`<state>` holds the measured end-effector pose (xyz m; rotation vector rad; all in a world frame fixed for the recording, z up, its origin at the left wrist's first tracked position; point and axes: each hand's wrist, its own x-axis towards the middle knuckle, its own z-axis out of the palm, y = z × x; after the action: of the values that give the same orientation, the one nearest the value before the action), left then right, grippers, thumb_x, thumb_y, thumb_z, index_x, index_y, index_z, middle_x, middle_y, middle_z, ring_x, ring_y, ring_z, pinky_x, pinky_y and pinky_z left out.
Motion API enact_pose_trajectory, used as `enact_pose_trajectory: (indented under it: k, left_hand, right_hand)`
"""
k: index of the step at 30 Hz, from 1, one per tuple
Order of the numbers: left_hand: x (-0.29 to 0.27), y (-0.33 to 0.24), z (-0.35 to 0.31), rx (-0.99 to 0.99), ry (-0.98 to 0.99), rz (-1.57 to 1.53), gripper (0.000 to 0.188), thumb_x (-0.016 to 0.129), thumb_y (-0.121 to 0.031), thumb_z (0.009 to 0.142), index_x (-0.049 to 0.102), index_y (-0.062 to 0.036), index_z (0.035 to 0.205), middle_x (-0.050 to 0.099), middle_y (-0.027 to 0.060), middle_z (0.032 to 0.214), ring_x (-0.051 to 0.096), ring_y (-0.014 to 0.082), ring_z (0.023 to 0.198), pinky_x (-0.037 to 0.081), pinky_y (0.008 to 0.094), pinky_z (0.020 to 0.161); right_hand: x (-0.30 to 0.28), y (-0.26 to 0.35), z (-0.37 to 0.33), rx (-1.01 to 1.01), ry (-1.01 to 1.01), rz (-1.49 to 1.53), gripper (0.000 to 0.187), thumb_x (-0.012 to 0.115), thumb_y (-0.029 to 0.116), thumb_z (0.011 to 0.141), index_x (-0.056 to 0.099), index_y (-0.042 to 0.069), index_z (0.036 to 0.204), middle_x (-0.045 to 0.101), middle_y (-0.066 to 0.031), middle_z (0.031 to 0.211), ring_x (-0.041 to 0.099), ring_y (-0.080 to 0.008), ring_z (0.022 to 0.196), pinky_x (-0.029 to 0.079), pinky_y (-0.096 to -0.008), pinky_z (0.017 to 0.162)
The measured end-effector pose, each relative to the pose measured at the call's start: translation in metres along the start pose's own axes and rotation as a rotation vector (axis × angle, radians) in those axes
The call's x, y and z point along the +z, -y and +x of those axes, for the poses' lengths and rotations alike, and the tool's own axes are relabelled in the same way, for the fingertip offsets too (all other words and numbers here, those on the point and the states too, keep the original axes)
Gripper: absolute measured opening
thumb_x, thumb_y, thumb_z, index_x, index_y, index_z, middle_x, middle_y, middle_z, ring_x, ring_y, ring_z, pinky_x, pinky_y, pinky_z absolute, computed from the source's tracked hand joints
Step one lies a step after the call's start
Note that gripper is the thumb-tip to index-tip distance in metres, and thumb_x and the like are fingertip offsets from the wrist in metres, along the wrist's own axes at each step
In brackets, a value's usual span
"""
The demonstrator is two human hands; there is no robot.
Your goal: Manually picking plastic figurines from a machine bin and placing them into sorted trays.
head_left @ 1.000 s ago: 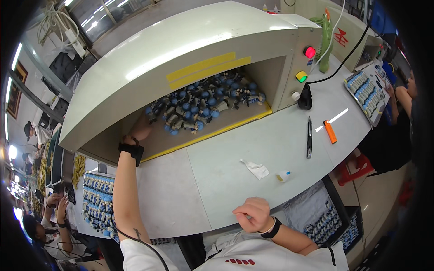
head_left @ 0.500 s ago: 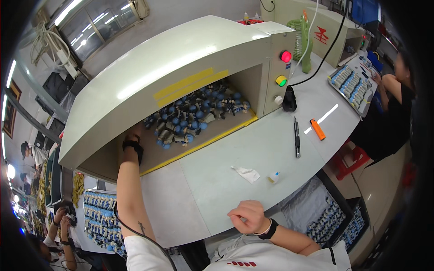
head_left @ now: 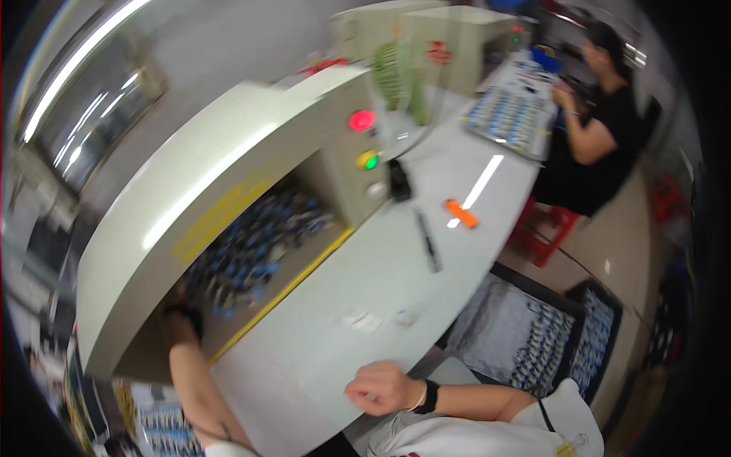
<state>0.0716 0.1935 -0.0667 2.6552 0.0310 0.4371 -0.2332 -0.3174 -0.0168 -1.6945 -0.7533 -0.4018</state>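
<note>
My left hand (head_left: 181, 295) reaches into the opening of a cream-coloured box-shaped machine (head_left: 190, 160). It is dim and blurred there, and its fingers cannot be made out. Beside it, on the machine's floor, lies a heap of small blue, white and dark figurines (head_left: 255, 244). My right hand (head_left: 383, 387) is curled closed by the near edge of the white table (head_left: 297, 358), with nothing visible in it. A crumpled white tissue (head_left: 364, 320) and a small glue bottle (head_left: 404, 317) lie beyond that hand.
A black pen-like knife (head_left: 428, 242) and an orange lighter-shaped piece (head_left: 461, 213) lie further right. Trays of figurines (head_left: 542, 346) stand low at right, with another tray (head_left: 167, 430) at lower left. A co-worker (head_left: 601, 137) sits at the far right by a filled tray (head_left: 510, 118).
My view has swung to the right and blurred, so the machine sits further left in it. My left hand stays inside the machine; my right hand stays curled near the table edge.
</note>
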Motion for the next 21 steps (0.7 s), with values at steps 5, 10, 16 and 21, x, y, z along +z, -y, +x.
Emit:
enact_pose_trajectory:
  k: [5, 10, 16, 21]
  left_hand:
    - [0.007, 0.02, 0.0, 0.149, 0.002, -0.055, 0.042, 0.047, -0.026, 0.089, 0.046, -0.0009, 0.123, 0.047, 0.022, 0.125, 0.042, 0.0351, 0.118, 0.032, 0.0402, 0.099]
    - [0.017, 0.015, 0.008, 0.115, -0.076, -0.023, 0.041, 0.047, -0.028, 0.089, 0.048, -0.0006, 0.12, 0.048, 0.0221, 0.124, 0.042, 0.035, 0.118, 0.034, 0.0407, 0.098]
    - [-0.004, 0.03, -0.011, -0.038, -0.211, 0.091, 0.041, 0.048, -0.03, 0.089, 0.051, -0.0003, 0.117, 0.048, 0.0222, 0.123, 0.043, 0.0349, 0.117, 0.035, 0.0413, 0.096]
    - [-0.018, -0.169, -0.084, -0.067, 0.234, 0.283, 0.056, 0.046, -0.028, 0.088, 0.035, 0.0078, 0.129, 0.03, 0.0251, 0.138, 0.023, 0.0387, 0.13, 0.019, 0.043, 0.106]
  right_hand:
    - [0.001, 0.004, 0.0, -0.015, -0.047, 0.073, 0.003, 0.059, 0.004, 0.075, 0.057, 0.005, 0.073, 0.05, -0.005, 0.061, 0.05, -0.0213, 0.05, 0.037, -0.0323, 0.045]
    - [0.0, 0.01, -0.001, -0.043, -0.047, 0.1, 0.004, 0.058, 0.004, 0.078, 0.055, 0.003, 0.075, 0.048, -0.0053, 0.062, 0.048, -0.0212, 0.051, 0.036, -0.0321, 0.045]
    - [0.006, 0.008, 0.004, -0.068, -0.032, 0.131, 0.004, 0.058, 0.005, 0.078, 0.055, 0.004, 0.076, 0.049, -0.005, 0.064, 0.049, -0.0212, 0.052, 0.037, -0.0319, 0.047]
    - [0.001, 0.007, 0.002, -0.068, -0.082, 0.145, 0.004, 0.057, 0.004, 0.078, 0.055, 0.004, 0.076, 0.049, -0.0057, 0.065, 0.049, -0.0221, 0.054, 0.037, -0.0319, 0.048]
